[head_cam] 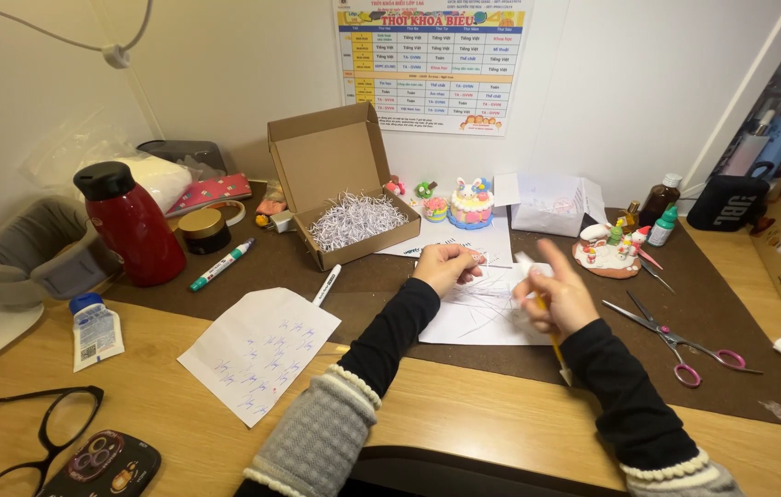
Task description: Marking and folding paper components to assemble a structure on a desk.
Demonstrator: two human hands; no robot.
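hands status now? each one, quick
Left hand: closed, pinching thin paper strips above the white sheet.
Right hand: partly closed around a yellow tool and a bit of white paper; index finger up.

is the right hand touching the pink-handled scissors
Apart. The head view shows the right hand raised over the white paper, with bare brown mat between it and the scissors.

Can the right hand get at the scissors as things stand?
Probably yes. The scissors lie open on the mat just right of the right hand, with nothing between, though that hand already holds paper and a yellow tool.
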